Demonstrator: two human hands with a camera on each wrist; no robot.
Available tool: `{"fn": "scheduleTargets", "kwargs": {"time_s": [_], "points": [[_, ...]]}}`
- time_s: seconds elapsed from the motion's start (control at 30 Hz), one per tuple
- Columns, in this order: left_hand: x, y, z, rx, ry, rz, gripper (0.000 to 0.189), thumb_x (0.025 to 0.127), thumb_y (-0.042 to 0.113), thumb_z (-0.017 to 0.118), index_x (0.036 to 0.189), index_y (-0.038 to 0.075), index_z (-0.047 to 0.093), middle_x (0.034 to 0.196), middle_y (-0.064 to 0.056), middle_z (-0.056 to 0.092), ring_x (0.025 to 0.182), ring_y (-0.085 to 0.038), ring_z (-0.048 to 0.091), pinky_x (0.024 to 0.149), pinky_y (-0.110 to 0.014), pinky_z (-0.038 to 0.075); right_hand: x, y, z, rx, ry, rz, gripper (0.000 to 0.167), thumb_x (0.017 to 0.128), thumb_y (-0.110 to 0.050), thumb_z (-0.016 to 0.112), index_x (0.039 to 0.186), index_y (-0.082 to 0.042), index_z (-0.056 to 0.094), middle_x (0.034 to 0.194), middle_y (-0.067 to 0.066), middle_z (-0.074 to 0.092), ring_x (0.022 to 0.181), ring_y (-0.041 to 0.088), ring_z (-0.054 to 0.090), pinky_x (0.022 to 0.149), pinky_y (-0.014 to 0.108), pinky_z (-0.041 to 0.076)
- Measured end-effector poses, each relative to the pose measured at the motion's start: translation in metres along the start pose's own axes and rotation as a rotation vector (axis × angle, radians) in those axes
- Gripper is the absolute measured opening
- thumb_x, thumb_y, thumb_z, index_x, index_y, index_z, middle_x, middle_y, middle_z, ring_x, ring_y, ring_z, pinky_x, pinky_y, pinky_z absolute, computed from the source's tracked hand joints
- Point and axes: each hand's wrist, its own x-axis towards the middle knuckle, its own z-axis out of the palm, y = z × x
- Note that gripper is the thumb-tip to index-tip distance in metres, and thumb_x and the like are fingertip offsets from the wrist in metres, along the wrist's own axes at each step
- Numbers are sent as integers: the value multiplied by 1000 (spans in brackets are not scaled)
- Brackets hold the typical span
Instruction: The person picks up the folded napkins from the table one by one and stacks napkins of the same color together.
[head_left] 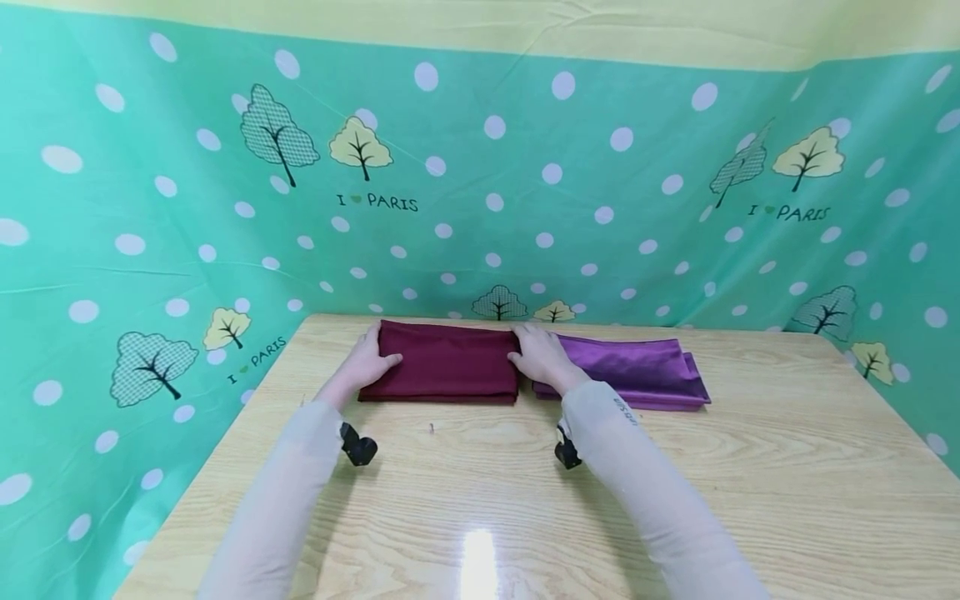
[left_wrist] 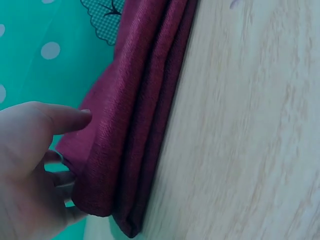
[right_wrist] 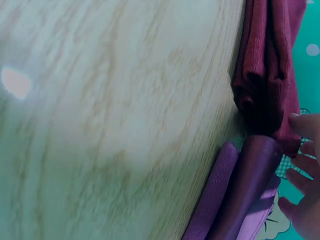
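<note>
A folded maroon cloth (head_left: 442, 362) lies at the far side of the table in several stacked layers. My left hand (head_left: 366, 360) grips its left end, thumb across the top and fingers behind the edge. In the left wrist view the left thumb (left_wrist: 75, 119) lies against the maroon fabric, and the other fingertips are partly hidden behind it. My right hand (head_left: 542, 354) holds the right end near its back corner. Its thumb (right_wrist: 302, 124) touches the cloth in the right wrist view. A folded purple satin cloth (head_left: 630, 371) lies to the right, partly under the right hand in the head view.
The light wood table (head_left: 465, 475) carries both cloths near its back edge. Behind it hangs a green curtain (head_left: 450, 208) with white dots and printed trees. Black wrist devices (head_left: 358, 446) sit below both sleeves. A bright reflection shows on the near tabletop.
</note>
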Motion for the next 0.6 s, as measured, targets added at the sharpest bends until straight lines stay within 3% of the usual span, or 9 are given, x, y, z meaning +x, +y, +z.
{"fn": "scheduleTargets", "kwargs": {"time_s": [0.13,0.3,0.47,0.6], "points": [[-3,6,-2,28,-1,-21,75,92,21,49,142,-7,3,144,-33,11,133,-43,15,107,-51,18,-3,6,-4,36,14,-13,56,92,-27,51,141,-5,31,143,14,34,134,30,27,106,48,24],[-6,21,-3,54,53,-16,71,90,19,51,141,-10,10,143,-32,15,133,-43,16,108,-50,18,-10,14,-11,123,62,-26,50,92,-23,52,137,-5,38,140,15,38,131,31,32,104,47,28],[-10,34,3,116,99,62,64,89,19,54,139,-8,24,139,-31,26,128,-44,27,105,-51,24,-20,20,-18,223,142,-28,34,92,-21,51,123,-6,55,127,13,52,112,28,52,93,43,41],[-16,46,12,127,136,127,57,88,18,55,136,-5,33,135,-27,35,124,-41,35,102,-51,29,-30,24,-22,248,194,-32,26,92,-20,50,112,-8,62,114,10,61,99,25,59,84,41,46]]}}
